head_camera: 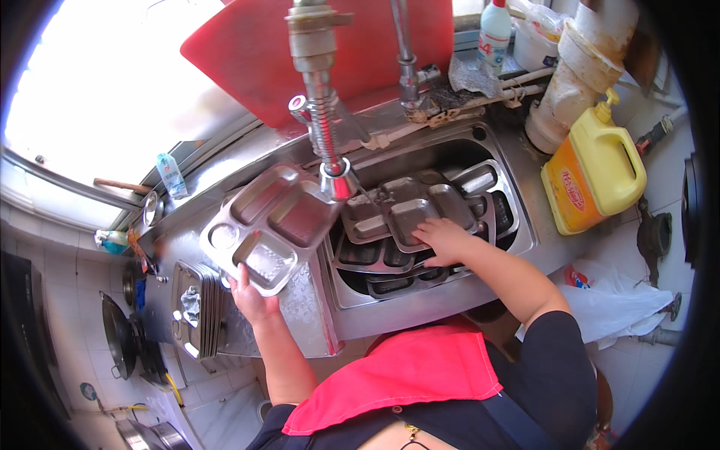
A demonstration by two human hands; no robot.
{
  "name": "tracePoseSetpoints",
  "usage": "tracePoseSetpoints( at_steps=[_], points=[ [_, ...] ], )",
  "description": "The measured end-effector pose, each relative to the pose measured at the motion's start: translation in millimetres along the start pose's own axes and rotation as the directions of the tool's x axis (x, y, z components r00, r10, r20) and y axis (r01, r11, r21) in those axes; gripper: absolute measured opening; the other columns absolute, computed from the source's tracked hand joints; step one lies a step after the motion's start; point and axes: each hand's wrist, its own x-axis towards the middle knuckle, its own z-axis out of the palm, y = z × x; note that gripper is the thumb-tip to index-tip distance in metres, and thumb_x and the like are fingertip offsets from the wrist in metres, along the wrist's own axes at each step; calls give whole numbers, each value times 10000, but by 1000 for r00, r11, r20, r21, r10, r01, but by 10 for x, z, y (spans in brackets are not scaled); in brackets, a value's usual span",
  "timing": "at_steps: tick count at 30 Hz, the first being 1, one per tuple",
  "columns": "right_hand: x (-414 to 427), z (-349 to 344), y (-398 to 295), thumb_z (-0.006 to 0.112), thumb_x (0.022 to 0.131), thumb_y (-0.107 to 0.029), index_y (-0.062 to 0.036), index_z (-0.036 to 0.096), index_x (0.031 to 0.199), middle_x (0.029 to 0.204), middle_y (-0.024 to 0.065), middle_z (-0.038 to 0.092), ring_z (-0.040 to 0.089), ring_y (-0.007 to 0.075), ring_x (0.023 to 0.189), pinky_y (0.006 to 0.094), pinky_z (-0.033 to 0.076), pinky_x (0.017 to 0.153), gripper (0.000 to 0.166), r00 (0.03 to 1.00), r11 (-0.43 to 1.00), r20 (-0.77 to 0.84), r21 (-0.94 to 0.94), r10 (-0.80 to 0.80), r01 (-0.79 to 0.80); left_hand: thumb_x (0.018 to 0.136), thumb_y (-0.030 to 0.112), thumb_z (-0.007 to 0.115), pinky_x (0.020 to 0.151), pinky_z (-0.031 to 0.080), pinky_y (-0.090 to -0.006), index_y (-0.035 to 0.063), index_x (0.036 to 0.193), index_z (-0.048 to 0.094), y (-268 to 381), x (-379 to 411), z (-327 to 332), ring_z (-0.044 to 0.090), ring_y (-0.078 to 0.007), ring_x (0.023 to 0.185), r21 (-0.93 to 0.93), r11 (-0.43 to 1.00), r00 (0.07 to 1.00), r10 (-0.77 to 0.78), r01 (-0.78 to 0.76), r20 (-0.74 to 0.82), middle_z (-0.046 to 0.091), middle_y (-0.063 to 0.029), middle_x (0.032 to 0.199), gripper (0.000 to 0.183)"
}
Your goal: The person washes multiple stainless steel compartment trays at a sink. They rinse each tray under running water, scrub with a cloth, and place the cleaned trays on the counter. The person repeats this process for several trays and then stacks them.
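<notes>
My left hand [253, 298] grips the near corner of a compartment tray [264, 222] of stainless steel, tilted over the counter left of the sink. My right hand [447, 242] rests on the edge of another compartment tray [413, 225], at the top of a jumbled pile in the metal sink [354, 301]; whether its fingers grip the tray or only touch it is unclear. The chrome spray head [339, 181] hangs just above the trays, and a thin stream seems to fall from it. Lower trays in the pile are partly hidden.
A stack of trays [194, 309] stands on the counter at left. Beyond the sink leans a red board [365, 62]. To the right are a yellow pump jug [596, 169], a rusty pipe [574, 73] and a white plastic bag [613, 306]. A bottle [495, 36] stands behind.
</notes>
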Motion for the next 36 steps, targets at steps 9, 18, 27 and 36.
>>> tracePoseSetpoints(
  at_steps=[9, 18, 27, 36],
  points=[
    [-30, -361, -216, 495, 658, -33, -74, 580, 818, 821, 77, 597, 564, 268, 793, 362, 452, 685, 186, 978, 994, -205, 102, 51, -30, 849, 84, 386, 765, 477, -390, -73, 1128, 378, -330, 350, -632, 521, -283, 940, 106, 982, 801, 191, -159, -567, 462, -175, 1098, 320],
    [-283, -967, -454, 531, 606, -17, -85, 558, 717, 758, 55, 585, 560, 234, 796, 351, 450, 715, 133, 913, 987, -375, -33, -160, 160, 743, 101, 523, 1000, 175, -318, -65, 1271, 149, -629, 542, -678, 259, -262, 1203, 852, 490, 669, 573, 183, -473, 275, -193, 1285, 668],
    [-437, -1325, -473, 557, 609, -29, -100, 581, 715, 978, 12, 574, 442, 240, 1091, 403, 337, 922, 129, 857, 946, -415, -238, -305, 221, 849, 351, 437, 743, 428, -336, -2, 1111, 444, -1563, 407, 327, 530, -221, 877, 434, 606, 634, -767, 667, 96, 537, -105, 1010, 440],
    [-327, 7, 475, 382, 805, -20, -90, 298, 1278, 1081, 117, 504, 534, 198, 898, 277, 417, 780, 485, 618, 204, -219, 974, 755, 97, 853, 164, 468, 728, 454, -308, 26, 1053, 498, -1585, 218, 464, 551, -166, 845, -14, 851, 811, -495, 525, 312, 568, -59, 947, 245]
  ],
)
